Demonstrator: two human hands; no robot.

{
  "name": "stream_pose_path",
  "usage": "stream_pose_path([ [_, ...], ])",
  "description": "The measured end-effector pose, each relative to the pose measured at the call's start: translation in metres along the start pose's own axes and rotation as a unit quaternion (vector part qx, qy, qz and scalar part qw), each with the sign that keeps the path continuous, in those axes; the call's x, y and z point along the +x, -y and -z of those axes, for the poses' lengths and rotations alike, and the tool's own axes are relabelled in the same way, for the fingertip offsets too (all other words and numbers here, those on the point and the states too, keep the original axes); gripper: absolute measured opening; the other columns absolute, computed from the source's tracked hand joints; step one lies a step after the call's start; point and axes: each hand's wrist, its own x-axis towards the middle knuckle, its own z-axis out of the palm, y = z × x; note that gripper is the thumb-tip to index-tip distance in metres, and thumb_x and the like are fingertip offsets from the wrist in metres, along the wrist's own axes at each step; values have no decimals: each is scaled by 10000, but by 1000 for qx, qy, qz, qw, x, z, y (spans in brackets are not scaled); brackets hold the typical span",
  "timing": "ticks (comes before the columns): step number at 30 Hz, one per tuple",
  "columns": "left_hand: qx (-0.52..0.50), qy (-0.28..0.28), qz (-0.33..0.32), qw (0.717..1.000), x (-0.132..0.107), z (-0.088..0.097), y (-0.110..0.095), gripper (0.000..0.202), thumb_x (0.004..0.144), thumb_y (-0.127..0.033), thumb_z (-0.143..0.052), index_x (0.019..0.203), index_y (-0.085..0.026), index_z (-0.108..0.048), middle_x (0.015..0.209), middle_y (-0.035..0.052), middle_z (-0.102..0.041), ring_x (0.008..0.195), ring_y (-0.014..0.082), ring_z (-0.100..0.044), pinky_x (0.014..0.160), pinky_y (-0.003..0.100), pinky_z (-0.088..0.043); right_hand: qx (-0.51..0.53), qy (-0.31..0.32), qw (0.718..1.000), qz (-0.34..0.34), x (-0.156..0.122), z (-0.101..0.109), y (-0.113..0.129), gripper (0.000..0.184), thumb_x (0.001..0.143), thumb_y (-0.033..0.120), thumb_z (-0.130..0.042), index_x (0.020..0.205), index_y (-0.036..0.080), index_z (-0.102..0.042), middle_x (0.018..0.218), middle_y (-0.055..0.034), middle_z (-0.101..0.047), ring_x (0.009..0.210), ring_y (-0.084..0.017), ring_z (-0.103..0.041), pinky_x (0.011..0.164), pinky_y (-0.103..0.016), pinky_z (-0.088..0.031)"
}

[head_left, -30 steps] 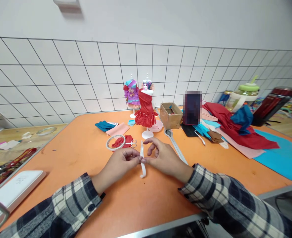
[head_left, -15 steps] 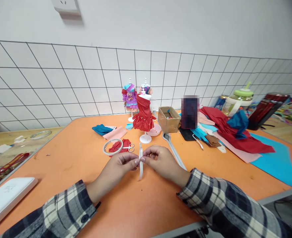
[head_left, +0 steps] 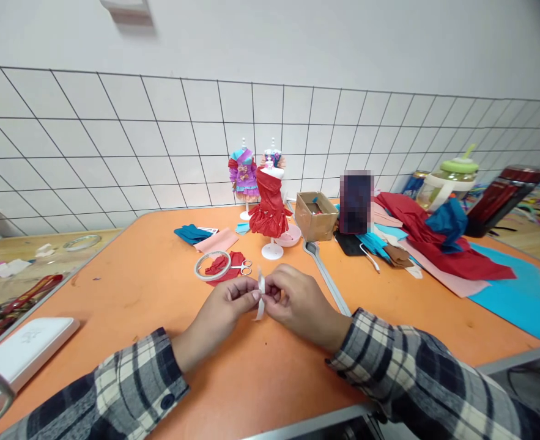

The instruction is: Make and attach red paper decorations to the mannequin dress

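A short white strip of tape [head_left: 260, 308] hangs upright between my hands above the orange tabletop. My left hand [head_left: 230, 308] pinches it between thumb and forefinger from the left. From the right, my right hand [head_left: 299, 305] pinches the same strip, fingertips almost touching the left ones. Just beyond stands a small white mannequin in a red crinkled dress [head_left: 270, 205]. Left of its base lie a tape roll [head_left: 197, 269], red scraps [head_left: 227, 260] and small white-handled scissors [head_left: 246, 267].
At the back are a mannequin in a purple outfit [head_left: 244, 177], a cardboard box [head_left: 316, 217] and a blurred dark upright device [head_left: 356, 205]. Red fabric [head_left: 416, 229], a dark red flask [head_left: 503, 198] and a green-lidded bottle [head_left: 455, 177] crowd the right. A white box-like device [head_left: 26, 354] sits left.
My right fingers have curled further around the strip, and its lower end shows shorter. The whole view has shifted slightly; the table things stay put.
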Motion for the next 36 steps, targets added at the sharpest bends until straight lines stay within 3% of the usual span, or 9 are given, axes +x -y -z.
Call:
stream_pose_path([
  [4,-163,3,81,983,-4,-5,1,235,691,-302,-817,805,-138,-693,794,38,-677,751,148,-624,725,257,-523,-86,12,993,76,-6,5,2,177,962,274,-478,982,206,-641,949,-78,-653,840,-174,-602,716,-282,-442],
  [7,-191,-15,90,977,-6,-7,0,206,716,-268,-810,835,-140,-702,816,41,-695,776,132,-642,739,220,-526,-45,-26,999,-6,-4,6,3,179,934,343,-549,1040,212,-607,962,-67,-665,746,-155,-615,670,-282,-453],
  [10,-174,-28,75,981,-6,-8,0,212,717,-294,-815,821,-148,-701,809,34,-703,765,128,-643,741,221,-528,36,-42,991,-126,1,5,0,389,812,382,-698,1138,218,-565,983,-42,-682,617,-125,-603,637,-285,-471],
  [14,-114,-35,51,991,-5,-9,2,280,717,-377,-807,847,-152,-703,850,51,-718,798,161,-649,736,254,-523,168,10,968,-188,8,3,-6,200,792,359,-694,897,191,-665,868,-30,-708,740,-155,-646,702,-284,-499],
  [17,-79,-39,26,996,-3,-8,6,306,733,-414,-783,874,-156,-700,878,46,-718,799,162,-642,755,272,-515,173,19,968,-182,9,1,-7,104,799,281,-664,812,179,-677,795,-23,-701,755,-157,-634,709,-278,-489],
  [24,-42,-65,19,997,-1,-9,12,310,723,-426,-781,825,-157,-668,793,6,-675,762,149,-618,767,282,-512,19,3,996,-89,4,-5,-6,28,778,187,-614,752,197,-613,707,16,-617,625,-115,-526,578,-235,-383],
  [31,-200,-45,50,977,-12,-23,3,232,709,-307,-806,795,-145,-663,792,20,-682,754,132,-638,740,240,-530,-58,-10,995,83,0,1,-1,102,853,178,-536,834,204,-633,877,-51,-673,814,-168,-596,739,-287,-448],
  [33,-222,-49,46,973,-12,-23,2,206,719,-277,-799,817,-149,-670,817,18,-691,776,130,-649,754,232,-535,-36,-7,997,70,-1,3,1,113,884,207,-528,851,215,-636,884,-50,-677,837,-171,-609,753,-287,-463],
  [36,-201,-69,18,977,-10,-20,4,214,736,-287,-792,847,-162,-658,825,4,-693,793,136,-657,770,240,-535,12,-32,999,-28,1,4,2,107,867,309,-615,926,223,-638,895,-34,-675,733,-150,-607,675,-272,-472],
])
